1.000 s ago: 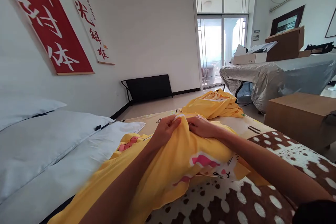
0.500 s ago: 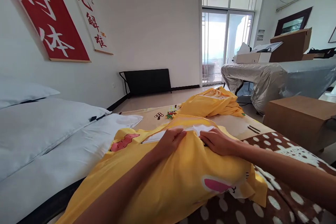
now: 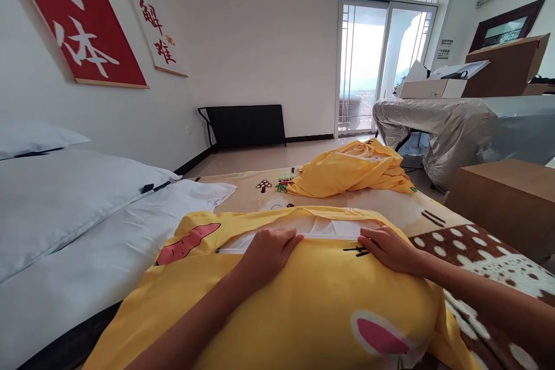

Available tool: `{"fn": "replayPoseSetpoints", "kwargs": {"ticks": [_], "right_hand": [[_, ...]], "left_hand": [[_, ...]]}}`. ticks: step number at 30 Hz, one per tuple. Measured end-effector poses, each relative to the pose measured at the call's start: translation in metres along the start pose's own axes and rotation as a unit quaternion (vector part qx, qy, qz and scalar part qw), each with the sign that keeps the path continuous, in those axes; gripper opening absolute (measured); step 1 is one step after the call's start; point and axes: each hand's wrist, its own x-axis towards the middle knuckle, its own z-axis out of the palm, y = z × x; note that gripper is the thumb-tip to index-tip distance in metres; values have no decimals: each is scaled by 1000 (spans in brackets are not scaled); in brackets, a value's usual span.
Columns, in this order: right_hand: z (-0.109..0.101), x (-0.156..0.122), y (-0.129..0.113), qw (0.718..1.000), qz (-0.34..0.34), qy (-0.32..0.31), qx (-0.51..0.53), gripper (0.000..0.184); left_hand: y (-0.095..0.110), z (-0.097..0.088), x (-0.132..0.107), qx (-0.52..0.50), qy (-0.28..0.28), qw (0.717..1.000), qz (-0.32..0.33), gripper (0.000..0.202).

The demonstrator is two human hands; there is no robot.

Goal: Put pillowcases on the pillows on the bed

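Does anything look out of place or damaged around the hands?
No spill or damage shows. One untidy spot: a yellow cloth heap lies crumpled toward the beige sheet's far end. The yellow cover gapes along its opening, showing white fabric, but the left hand and right hand grip that edge.

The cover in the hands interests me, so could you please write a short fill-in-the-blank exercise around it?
The left hand and right hand hold the edge of a ____ cover.
The carrot print lies to the ____ of both hands.
The leftmost wall scroll has white writing on a ____ ground.

Missing words: yellow; left; red.
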Motion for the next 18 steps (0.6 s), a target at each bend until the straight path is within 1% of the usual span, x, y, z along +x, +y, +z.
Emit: {"fn": "replayPoseSetpoints", "kwargs": {"ticks": [1, 3, 5, 6, 8, 10, 12, 13, 14, 15, 16, 17, 18], "right_hand": [[-6, -7, 5, 1000, 1, -21, 5, 44], [-15, -16, 15, 998, 7, -59, 15, 44], [-16, -16, 19, 997, 11, -69, 21, 45], [-14, -12, 15, 998, 14, -59, 24, 46], [-10, 3, -5, 999, 16, -22, 27, 46], [-10, 24, -37, 1000, -6, 11, 27, 45], [-15, 45, -70, 998, -40, 33, 25, 42], [-16, 53, -81, 998, -50, 41, 21, 41], [-16, 60, -87, 997, -53, 45, 12, 41], [-14, 65, -86, 998, -51, 44, 1, 42], [-9, 66, -79, 998, -46, 35, -12, 42], [-3, 65, -66, 999, -32, 21, -23, 43], [4, 61, -49, 1000, -10, 7, -28, 44]], "left_hand": [[-2, -7, -7, 32, -17, 999, 7, 40], [-11, -23, -25, 81, -69, 994, 2, 38], [-24, -39, -43, 119, -98, 988, -23, 36], [-30, -44, -49, 129, -95, 986, -35, 36], [-36, -50, -54, 125, -64, 989, -44, 38], [-32, -47, -45, 94, -21, 995, -25, 38], [-18, -37, -27, 61, 18, 998, 6, 39], [-11, -31, -18, 46, 32, 998, 18, 39], [-6, -26, -10, 36, 41, 998, 27, 39], [-5, -21, -3, 29, 47, 998, 32, 39], [-9, -18, 0, 27, 53, 998, 26, 39], [-17, -17, 1, 29, 64, 998, 9, 39], [-30, -17, -1, 35, 77, 996, -15, 39]]}}
